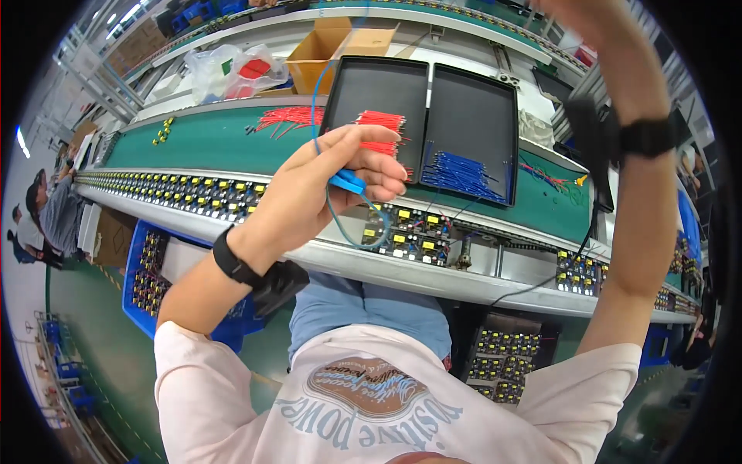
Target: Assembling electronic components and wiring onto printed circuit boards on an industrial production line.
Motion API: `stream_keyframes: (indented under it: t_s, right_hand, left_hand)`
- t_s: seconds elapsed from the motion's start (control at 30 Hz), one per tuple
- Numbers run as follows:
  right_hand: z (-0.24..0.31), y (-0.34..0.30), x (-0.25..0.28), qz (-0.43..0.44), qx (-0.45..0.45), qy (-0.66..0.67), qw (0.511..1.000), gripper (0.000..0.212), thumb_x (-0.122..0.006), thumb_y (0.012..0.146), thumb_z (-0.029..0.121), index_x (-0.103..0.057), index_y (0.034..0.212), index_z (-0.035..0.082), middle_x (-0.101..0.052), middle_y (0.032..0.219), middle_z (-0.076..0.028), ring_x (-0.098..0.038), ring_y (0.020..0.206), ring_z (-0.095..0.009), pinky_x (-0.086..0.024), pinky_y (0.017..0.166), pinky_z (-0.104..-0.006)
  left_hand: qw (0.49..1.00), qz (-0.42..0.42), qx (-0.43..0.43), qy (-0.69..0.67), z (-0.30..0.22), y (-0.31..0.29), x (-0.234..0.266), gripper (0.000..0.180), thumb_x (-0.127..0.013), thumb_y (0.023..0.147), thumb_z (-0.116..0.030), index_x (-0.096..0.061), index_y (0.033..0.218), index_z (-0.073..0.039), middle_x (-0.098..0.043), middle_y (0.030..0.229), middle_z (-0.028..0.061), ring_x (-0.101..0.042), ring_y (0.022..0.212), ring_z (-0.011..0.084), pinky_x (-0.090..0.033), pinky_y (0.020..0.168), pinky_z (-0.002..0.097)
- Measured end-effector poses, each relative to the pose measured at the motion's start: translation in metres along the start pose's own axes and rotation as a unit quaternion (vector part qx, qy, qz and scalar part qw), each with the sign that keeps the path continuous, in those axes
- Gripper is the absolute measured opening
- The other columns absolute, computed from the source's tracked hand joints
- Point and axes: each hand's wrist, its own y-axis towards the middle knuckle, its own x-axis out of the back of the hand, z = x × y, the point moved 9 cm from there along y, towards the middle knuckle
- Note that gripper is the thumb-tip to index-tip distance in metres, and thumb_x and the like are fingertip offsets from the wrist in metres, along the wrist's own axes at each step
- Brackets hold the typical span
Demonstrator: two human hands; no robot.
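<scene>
My left hand (340, 170) is raised over the near edge of the bench, palm turned up and fingers curled. Across its palm lies a blue strap-like piece (348, 182) with a thin blue cord (315, 100), which runs up past the hand and loops below it. Behind the fingers, red wires (379, 122) lie in the left one of two black trays (471, 100); blue wires (464, 176) fill the lower part of the right one. My right hand (591, 19) is lifted high at the upper right, blurred and partly cut off, so its fingers do not show clearly.
Small circuit boards (417, 232) with yellow parts line the rail along the bench. More red wires (290, 116) lie on the green surface (209, 139). A cardboard box (313, 62) and plastic bags (232, 71) stand behind. A blue bin (139, 271) holds boards below left.
</scene>
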Motion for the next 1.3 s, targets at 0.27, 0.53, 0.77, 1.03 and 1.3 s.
stream_keyframes:
  t_s: [0.27, 0.53, 0.77, 1.03, 1.3]
  right_hand:
    - [-0.17, -0.228, -0.039, 0.42, -0.33, -0.056, 0.844, 0.026, -0.068, 0.102, 0.025, -0.072, 0.112, 0.001, -0.072, 0.104, -0.005, -0.064, 0.099, -0.01, -0.052, 0.089, -0.0276]
    - [-0.148, -0.219, -0.001, 0.099, -0.15, -0.125, 0.976, 0.011, -0.06, 0.103, 0.012, -0.066, 0.1, 0.002, -0.058, 0.077, 0.002, -0.053, 0.071, -0.007, -0.041, 0.066, -0.0239]
    - [-0.16, -0.24, -0.046, 0.255, -0.087, -0.215, 0.939, 0.005, -0.06, 0.098, 0.004, -0.061, 0.099, -0.001, -0.055, 0.076, -0.007, -0.054, 0.063, -0.017, -0.04, 0.06, -0.0297]
    - [-0.159, -0.273, -0.08, 0.312, 0.099, -0.342, 0.881, 0.014, -0.05, 0.103, 0.006, -0.057, 0.093, 0.001, -0.057, 0.07, -0.01, -0.056, 0.059, -0.023, -0.039, 0.056, -0.035]
    - [-0.172, -0.27, -0.096, 0.29, 0.07, -0.245, 0.922, 0.011, -0.056, 0.099, 0.008, -0.06, 0.093, 0.001, -0.062, 0.074, -0.014, -0.061, 0.06, -0.033, -0.046, 0.054, -0.0432]
  left_hand:
    - [0.955, -0.148, -0.255, -0.031, -0.005, -0.044, -0.007, 0.054, -0.041, 0.113, -0.043, -0.047, 0.142, 0.002, -0.064, 0.132, 0.0194, -0.059, 0.128, 0.0252, -0.047, 0.11, 0.0355]
    - [0.876, -0.319, -0.275, 0.236, 0.044, -0.084, 0.0, 0.037, -0.047, 0.111, -0.021, -0.048, 0.144, -0.004, -0.064, 0.11, 0.0091, -0.058, 0.092, 0.0134, -0.048, 0.079, 0.0296]
    - [0.915, -0.197, -0.163, 0.313, 0.06, -0.097, -0.018, 0.032, -0.053, 0.104, -0.011, -0.057, 0.135, -0.009, -0.064, 0.085, 0.0176, -0.065, 0.074, 0.0333, -0.049, 0.066, 0.0388]
    - [0.988, -0.055, -0.127, 0.07, 0.032, -0.065, 0.003, 0.051, -0.057, 0.104, -0.016, -0.046, 0.154, -0.007, -0.053, 0.071, 0.002, -0.054, 0.062, 0.0144, -0.042, 0.058, 0.0309]
    - [0.927, -0.053, -0.216, -0.302, 0.027, -0.055, 0.011, 0.107, -0.078, 0.089, -0.05, -0.01, 0.168, -0.03, -0.043, 0.156, 0.0133, -0.052, 0.133, 0.0265, -0.049, 0.106, 0.0411]
